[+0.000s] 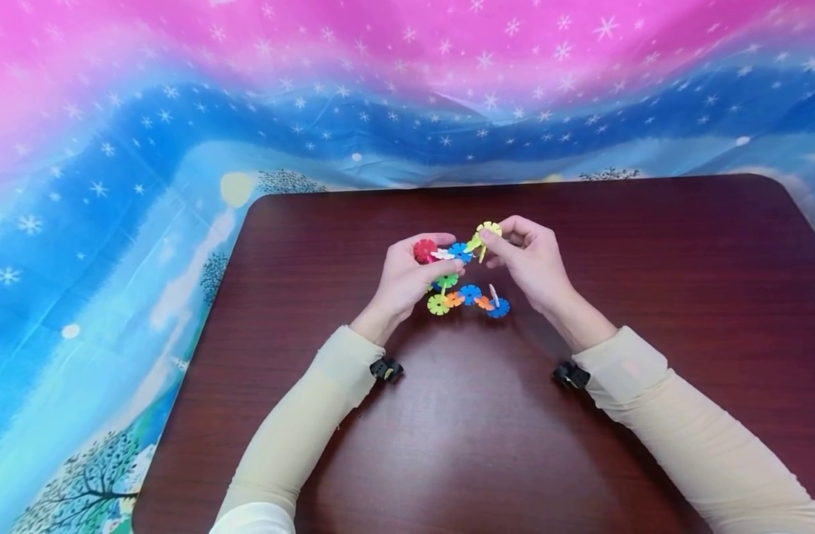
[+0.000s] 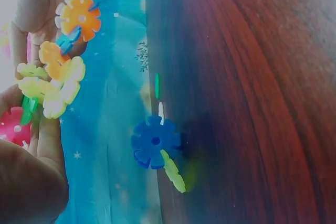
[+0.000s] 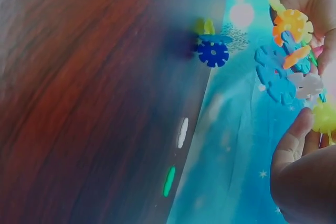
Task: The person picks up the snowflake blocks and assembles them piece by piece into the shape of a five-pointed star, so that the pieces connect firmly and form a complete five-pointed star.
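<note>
Both hands hold a linked chain of colourful notched plastic discs over the table. My left hand (image 1: 402, 276) grips its left part, near a red disc (image 1: 425, 251) and a blue disc (image 1: 460, 253), thumb across the front. At the chain's upper right end, my right hand (image 1: 537, 259) pinches a yellow disc (image 1: 489, 230) between thumb and fingers. Lower down hang a lime disc (image 1: 438, 305), a middle blue disc (image 1: 470, 294) and an end blue disc (image 1: 499, 308), with orange ones between them. Fingers hide part of the chain.
Loose discs on the table show in the wrist views: a blue disc (image 2: 156, 142) with a yellow disc (image 2: 173, 172) against it, a white disc (image 3: 182, 132) and a green disc (image 3: 169, 181). A patterned cloth (image 1: 407, 89) hangs behind the dark wooden table (image 1: 681, 297).
</note>
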A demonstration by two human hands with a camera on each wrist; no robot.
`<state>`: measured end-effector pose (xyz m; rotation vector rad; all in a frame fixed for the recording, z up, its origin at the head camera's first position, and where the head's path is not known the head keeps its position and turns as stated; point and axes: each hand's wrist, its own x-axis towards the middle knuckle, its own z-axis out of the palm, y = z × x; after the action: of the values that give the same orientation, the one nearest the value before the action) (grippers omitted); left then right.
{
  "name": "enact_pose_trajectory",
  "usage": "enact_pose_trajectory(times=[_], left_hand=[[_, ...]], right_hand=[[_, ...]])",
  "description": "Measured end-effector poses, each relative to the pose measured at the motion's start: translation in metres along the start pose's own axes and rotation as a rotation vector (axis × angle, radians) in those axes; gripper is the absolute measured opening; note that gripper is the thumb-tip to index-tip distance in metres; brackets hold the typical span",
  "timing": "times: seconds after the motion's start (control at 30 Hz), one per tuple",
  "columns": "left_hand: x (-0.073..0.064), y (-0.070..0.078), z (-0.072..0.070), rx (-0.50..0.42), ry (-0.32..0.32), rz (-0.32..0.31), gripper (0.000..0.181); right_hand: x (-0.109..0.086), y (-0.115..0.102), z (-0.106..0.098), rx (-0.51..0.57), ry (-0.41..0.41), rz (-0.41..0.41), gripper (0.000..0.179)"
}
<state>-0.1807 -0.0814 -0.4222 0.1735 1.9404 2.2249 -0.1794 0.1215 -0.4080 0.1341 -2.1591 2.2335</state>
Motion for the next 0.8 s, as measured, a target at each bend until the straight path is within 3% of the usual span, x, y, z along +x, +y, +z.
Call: enact_pose_trajectory(times=[0.2, 0.33, 0.4, 0.47, 0.63, 0.7, 0.8], left_hand=[[-0.002, 0.002, -0.006, 0.068, 0.035, -0.007, 0.035], [-0.001, 0.006, -0.009, 0.029, 0.059, -0.009, 0.034], [0.000, 0.007, -0.011, 0.003, 0.083, -0.014, 0.034], [0.001, 0.007, -0.013, -0.016, 0.109, -0.021, 0.033], [0.000, 0.006, -0.019, -0.022, 0.125, -0.049, 0.032], [0.000, 0.005, -0.021, -0.019, 0.124, -0.056, 0.033], [0.000, 0.005, -0.022, -0.019, 0.123, -0.062, 0.033]], right_hand=[[0.008, -0.003, 0.000, -0.056, -0.068, 0.033, 0.017], [0.018, -0.004, -0.007, -0.089, -0.102, 0.057, 0.029], [0.025, -0.002, -0.013, -0.163, -0.116, 0.073, 0.035], [0.033, 0.003, -0.019, -0.322, -0.153, 0.086, 0.037], [0.052, 0.023, -0.028, -0.892, -0.335, 0.059, 0.032], [0.057, 0.030, -0.027, -1.045, -0.382, 0.025, 0.036], [0.062, 0.038, -0.024, -1.184, -0.394, -0.010, 0.046]])
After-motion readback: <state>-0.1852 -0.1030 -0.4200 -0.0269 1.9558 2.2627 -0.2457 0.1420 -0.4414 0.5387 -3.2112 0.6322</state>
